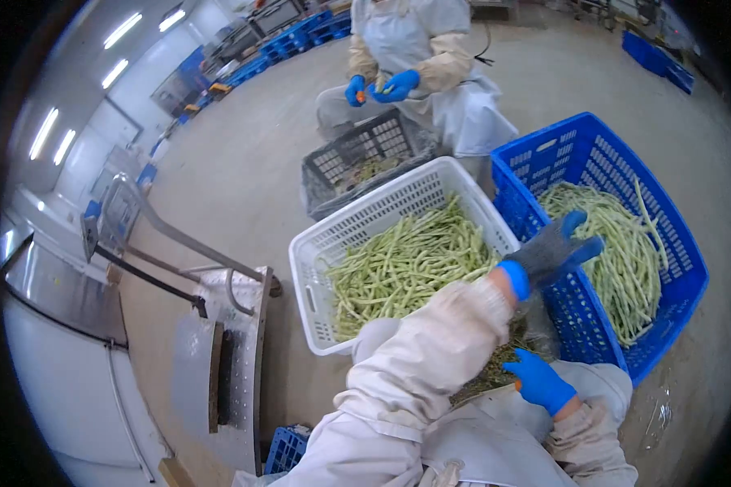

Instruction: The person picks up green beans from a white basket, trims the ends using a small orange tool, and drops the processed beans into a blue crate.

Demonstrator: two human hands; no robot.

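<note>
My left hand (551, 248), in a grey glove with blue fingers, reaches over the near-left rim of the blue crate (578, 318). Its thumb and forefinger are spread, with nothing visible between them. Long pale green beans (617, 256) lie in that crate, just right of the hand. Low over my lap is my right hand (544, 381), blue-gloved, with its fingers bent; a tiny orange-tan spot shows at its fingertips, too small to name. Left of my left forearm stands a white crate (307, 284) of shorter bean pieces (414, 260). Dark green scraps (499, 369) lie between my hands.
Opposite me sits a co-worker in blue gloves (394, 85), holding something with an orange end. A black crate (321, 174) with a plastic liner and scraps stands before them. A metal trolley (235, 357) is at left, near a small blue crate (287, 448).
</note>
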